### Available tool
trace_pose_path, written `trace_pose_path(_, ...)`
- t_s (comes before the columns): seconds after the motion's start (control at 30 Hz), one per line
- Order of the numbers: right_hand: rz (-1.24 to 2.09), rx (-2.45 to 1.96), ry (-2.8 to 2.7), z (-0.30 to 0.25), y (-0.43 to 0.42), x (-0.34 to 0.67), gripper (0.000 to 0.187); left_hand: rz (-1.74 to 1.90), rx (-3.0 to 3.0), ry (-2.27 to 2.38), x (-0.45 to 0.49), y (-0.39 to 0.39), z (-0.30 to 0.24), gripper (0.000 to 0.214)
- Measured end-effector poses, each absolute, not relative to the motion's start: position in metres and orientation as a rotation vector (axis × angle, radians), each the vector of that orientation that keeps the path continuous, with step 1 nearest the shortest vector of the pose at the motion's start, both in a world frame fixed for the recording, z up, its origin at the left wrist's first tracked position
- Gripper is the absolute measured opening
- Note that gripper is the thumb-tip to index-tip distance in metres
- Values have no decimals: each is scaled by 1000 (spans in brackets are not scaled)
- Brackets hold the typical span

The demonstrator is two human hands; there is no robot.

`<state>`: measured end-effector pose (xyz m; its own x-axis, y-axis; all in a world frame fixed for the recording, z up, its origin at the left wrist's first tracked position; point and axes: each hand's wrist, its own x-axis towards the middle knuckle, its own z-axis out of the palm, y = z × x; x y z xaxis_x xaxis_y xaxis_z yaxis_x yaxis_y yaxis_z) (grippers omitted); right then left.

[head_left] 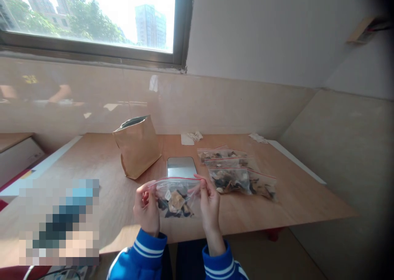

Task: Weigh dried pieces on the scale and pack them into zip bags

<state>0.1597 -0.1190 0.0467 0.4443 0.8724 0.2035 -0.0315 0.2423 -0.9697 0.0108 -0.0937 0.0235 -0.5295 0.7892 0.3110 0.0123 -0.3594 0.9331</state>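
The left hand [147, 208] grasps the upper left corner of a clear bag [177, 210], thumb against curled fingers, and the right hand [210, 204] pinches the upper right corner the same way. The bag hangs between them at the lower centre of the frame, over the near part of the counter [295, 204], its red-lined strip [175, 178] drawn nearly level across the top. Whether that strip is fully pressed together cannot be told from this view.

Handling it well likely calls for equal pull from both hands, enough to keep the strip straight without twisting a corner. Thumb and finger should bear on the line itself, working from one end to the other, while the dark and tan pieces [176, 201] hang low, clear of the track. A light grip on the film also seems wise, since stiff edges could poke through.

Just beyond, a flat metal-topped slab [181, 165] lies partly hidden behind the bag. Right of centre, similar filled bags [229, 180] lie close together, some overlapping. Left of centre, a brown paper bag [140, 149] stands upright, its mouth open. White scraps [187, 139] lie along the counter's far edge.
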Motion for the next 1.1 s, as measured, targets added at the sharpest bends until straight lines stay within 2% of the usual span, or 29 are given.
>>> trace_pose_path(0.27,765,-1160,-895,52,-125,165,58,1929,1280,1281,12,-95,23,24)
trace_pose_path(0.47,851,-1239,-870,35,-125,181,55,1900,1383,1304,8,-95,19,26)
trace_pose_path(0.8,760,-1204,-857,8,-116,201,48,1426,1457,1621,15,-112,19,33)
trace_pose_path(1.1,931,-1103,-1077,6,-122,213,46,1584,1163,1193,13,-104,8,41)
